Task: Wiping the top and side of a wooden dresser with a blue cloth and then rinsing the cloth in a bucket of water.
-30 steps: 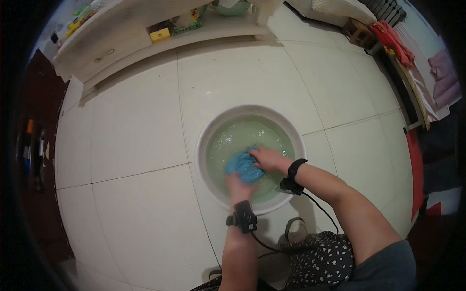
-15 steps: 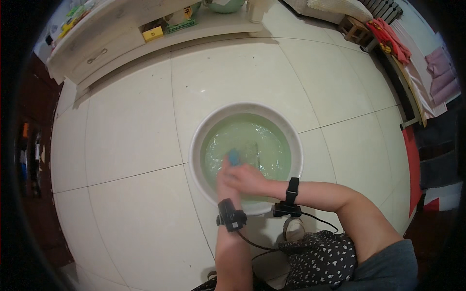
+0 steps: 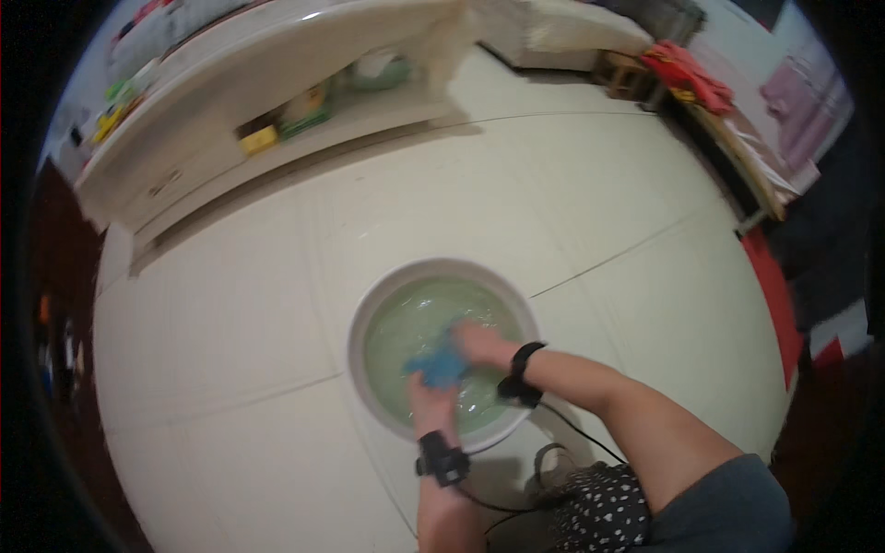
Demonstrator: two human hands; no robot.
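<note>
A round white basin (image 3: 354,355) of greenish water (image 3: 392,336) stands on the tiled floor in front of me. Between my hands a blue cloth (image 3: 442,366) is spread out at the water, blurred by motion. My left hand (image 3: 431,404) grips its near left side, fingers toward the far rim. On its far right side my right hand (image 3: 479,344) has hold of it, the fingers partly hidden and smeared. Both hands are inside the rim. Each wrist carries a black strapped device with a cable.
A long whitish cabinet (image 3: 194,198) lines the far left, a yellow box (image 3: 259,140) on its low shelf. At the far right are a small wooden stool (image 3: 622,76) and a bench (image 3: 737,152) with red cloth (image 3: 691,78). My shoe (image 3: 550,465) is close to the basin's near right.
My hands, together half a second ago with a small bunch of blue showing, are now apart with the cloth spread between them. The whole view has shifted, placing the basin lower.
</note>
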